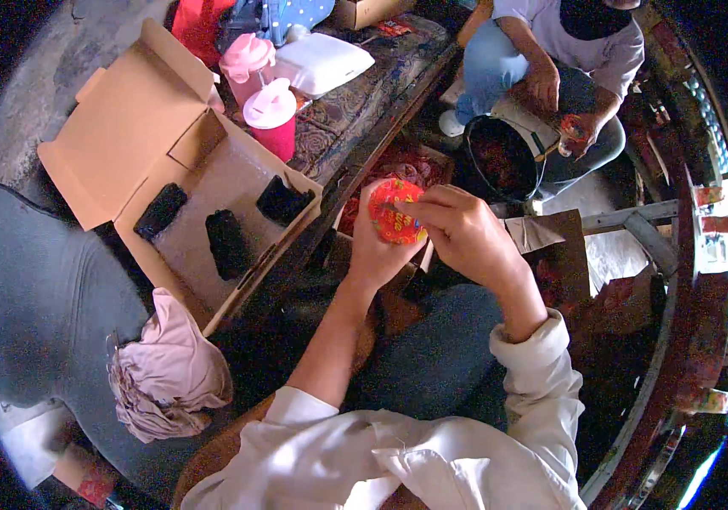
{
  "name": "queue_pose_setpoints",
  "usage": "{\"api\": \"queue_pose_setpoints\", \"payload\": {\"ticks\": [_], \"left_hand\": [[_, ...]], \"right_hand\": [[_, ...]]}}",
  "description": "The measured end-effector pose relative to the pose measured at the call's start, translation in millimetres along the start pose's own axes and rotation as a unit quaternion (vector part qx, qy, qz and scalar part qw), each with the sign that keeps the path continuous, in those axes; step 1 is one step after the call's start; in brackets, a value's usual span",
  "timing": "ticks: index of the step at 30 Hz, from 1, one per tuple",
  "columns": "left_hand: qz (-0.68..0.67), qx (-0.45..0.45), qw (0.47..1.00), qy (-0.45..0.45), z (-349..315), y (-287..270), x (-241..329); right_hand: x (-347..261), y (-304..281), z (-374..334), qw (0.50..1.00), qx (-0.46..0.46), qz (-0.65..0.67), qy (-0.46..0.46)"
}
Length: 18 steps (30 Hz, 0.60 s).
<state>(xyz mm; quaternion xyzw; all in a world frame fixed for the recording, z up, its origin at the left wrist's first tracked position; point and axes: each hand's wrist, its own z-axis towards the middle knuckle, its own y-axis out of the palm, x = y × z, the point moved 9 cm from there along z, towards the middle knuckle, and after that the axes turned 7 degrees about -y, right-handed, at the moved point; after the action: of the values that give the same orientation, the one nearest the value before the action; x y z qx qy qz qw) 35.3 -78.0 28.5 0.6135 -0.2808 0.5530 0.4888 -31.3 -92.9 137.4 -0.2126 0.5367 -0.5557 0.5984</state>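
Observation:
My left hand [371, 252] is closed around a round, flat red piece [394, 223] with yellow printing and small green marks, its printed face turned up. My right hand [471, 231] is at the right side of this piece, thumb and forefinger pinched together over its face. A thin dark bit shows at those fingertips, too small to name. Below and behind my hands, a cardboard box [440, 170] holds red, crinkled-looking pieces, partly hidden by my hands.
To the left, an open cardboard box [132, 223] holds black bundles [226, 244]. Pink lidded cups [272, 127] and a white foam container [321, 65] stand on a patterned bench. Opposite, a person's hand [581, 134] holds a similar red piece beside a black bucket [500, 157].

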Motion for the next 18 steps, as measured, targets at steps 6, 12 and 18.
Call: {"api": "queue_pose_setpoints", "payload": {"ticks": [6, 12, 18], "left_hand": [[0.072, 0.007, 0.996, 0.044, -1.1, -1.4, 8.1], [0.059, 0.000, 0.997, 0.041, -2.8, -1.2, -1.8], [0.116, 0.009, 0.990, 0.077, -4.4, -0.7, 10.3]], "right_hand": [[1.0, 1.3, 2.5, 0.998, -0.037, -0.039, 0.013], [-2.0, 4.8, 1.9, 0.998, -0.045, -0.046, -0.005], [-0.7, 7.6, 7.7, 0.994, -0.073, -0.078, -0.033]]}}
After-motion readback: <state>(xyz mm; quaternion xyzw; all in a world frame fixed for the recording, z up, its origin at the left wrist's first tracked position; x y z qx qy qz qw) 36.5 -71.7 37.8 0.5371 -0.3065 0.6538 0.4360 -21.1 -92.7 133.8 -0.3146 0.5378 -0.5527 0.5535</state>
